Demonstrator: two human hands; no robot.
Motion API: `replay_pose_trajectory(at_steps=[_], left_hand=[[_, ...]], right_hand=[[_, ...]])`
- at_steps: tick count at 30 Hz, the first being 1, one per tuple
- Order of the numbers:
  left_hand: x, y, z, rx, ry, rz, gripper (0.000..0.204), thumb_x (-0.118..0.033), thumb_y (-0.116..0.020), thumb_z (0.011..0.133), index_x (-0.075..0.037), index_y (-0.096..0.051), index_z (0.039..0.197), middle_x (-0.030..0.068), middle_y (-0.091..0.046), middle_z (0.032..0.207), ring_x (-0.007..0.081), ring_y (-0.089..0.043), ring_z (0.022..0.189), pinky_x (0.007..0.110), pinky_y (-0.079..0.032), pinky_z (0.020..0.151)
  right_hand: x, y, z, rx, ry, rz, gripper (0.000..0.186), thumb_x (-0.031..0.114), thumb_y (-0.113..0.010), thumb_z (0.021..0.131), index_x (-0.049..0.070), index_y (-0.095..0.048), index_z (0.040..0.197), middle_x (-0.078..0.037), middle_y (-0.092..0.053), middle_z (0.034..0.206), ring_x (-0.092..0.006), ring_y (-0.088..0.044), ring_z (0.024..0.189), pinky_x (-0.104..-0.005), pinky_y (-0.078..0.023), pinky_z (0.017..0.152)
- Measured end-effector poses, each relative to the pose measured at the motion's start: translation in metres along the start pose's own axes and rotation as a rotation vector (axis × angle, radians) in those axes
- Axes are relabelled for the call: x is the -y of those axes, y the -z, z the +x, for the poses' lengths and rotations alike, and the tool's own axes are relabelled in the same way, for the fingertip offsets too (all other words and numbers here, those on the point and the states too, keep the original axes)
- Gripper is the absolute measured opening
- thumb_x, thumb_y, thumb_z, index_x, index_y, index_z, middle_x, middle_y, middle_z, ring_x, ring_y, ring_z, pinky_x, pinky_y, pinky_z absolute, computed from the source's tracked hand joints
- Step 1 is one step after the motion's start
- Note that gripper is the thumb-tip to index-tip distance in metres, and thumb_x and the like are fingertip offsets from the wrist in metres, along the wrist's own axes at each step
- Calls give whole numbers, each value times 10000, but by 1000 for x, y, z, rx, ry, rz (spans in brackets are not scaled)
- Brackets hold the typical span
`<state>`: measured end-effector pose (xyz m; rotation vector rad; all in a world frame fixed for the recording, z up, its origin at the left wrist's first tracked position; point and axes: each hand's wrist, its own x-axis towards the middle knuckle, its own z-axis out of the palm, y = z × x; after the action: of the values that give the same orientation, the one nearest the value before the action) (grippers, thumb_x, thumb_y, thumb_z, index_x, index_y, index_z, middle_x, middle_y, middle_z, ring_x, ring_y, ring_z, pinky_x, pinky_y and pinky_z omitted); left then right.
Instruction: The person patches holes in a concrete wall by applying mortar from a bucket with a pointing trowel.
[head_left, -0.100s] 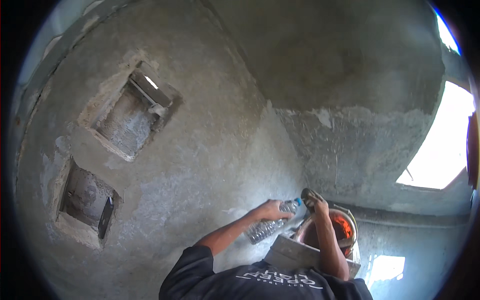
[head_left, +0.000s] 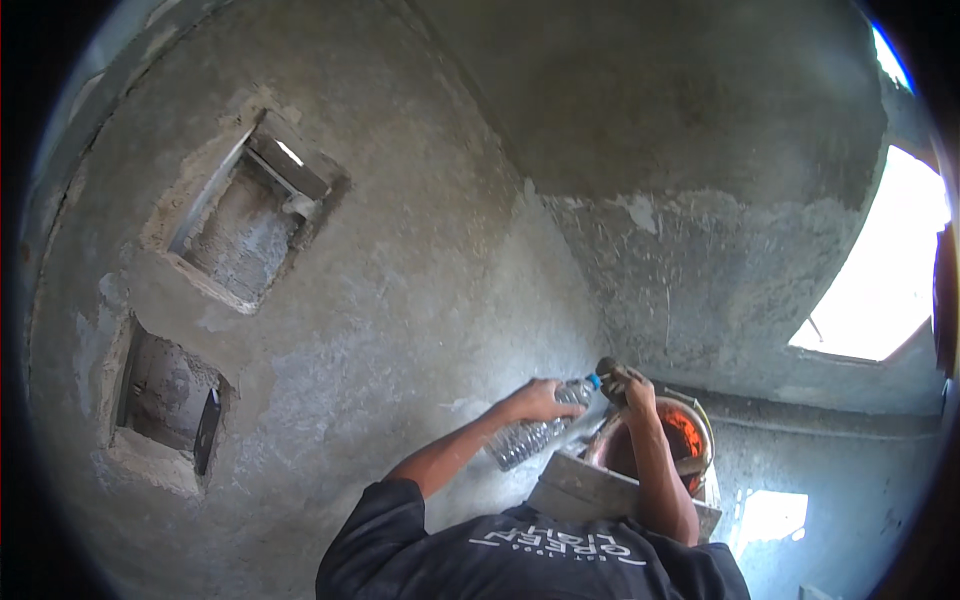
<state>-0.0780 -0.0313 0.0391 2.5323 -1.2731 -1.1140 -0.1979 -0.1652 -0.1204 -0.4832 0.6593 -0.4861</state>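
Observation:
My left hand is wrapped round a clear plastic bottle with a blue cap. The bottle lies tilted, its capped end pointing up and to the right. Close to that cap is my right hand, closed on a small dark, dirty lump whose kind I cannot make out. The lump and the cap are almost side by side; whether they touch I cannot tell. Below my right hand, partly hidden by the forearm, stands a round bucket with an orange inside.
A grey, dusty board or box sits against the bucket, in front of my chest. Rough plastered wall fills the left, with two square recesses cut in it. Bright openings show at the right.
The whole view has shifted slightly, so the wall recesses sit a little higher and further left. Both hands keep their holds, and the dark lump has turned slightly near the cap.

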Motion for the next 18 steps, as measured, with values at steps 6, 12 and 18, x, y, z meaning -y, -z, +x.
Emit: replay_pose_trajectory(at_steps=[6, 12, 18], left_hand=[[10, 6, 9, -98, -106, -232, 687, -507, -748, 701, 4, -603, 1138, 182, -670, 1027, 240, -651, 954, 337, -490, 857], [-4, 19, 0, -209, -118, -385, 488, -358, -755, 758, -20, -616, 1080, 77, -671, 937, 139, -624, 837, 299, -496, 768], [25, 16, -17, -498, -360, -583, 347, -285, -724, 822, -53, -586, 1042, 21, -643, 892, 88, -585, 776, 259, -485, 699]], right_hand=[[18, -22, -8, 32, 114, -154, 179, 179, -636, 876, 64, -640, 739, 18, -578, 682, -75, -483, 556, -227, -367, 495], [58, -17, -18, 28, 267, -228, 189, 118, -647, 862, -29, -623, 978, -50, -633, 842, -88, -540, 639, -227, -432, 597], [102, -35, -56, 109, 225, -340, 306, 145, -620, 879, -33, -610, 1127, -52, -662, 954, -90, -593, 812, -230, -459, 669]])
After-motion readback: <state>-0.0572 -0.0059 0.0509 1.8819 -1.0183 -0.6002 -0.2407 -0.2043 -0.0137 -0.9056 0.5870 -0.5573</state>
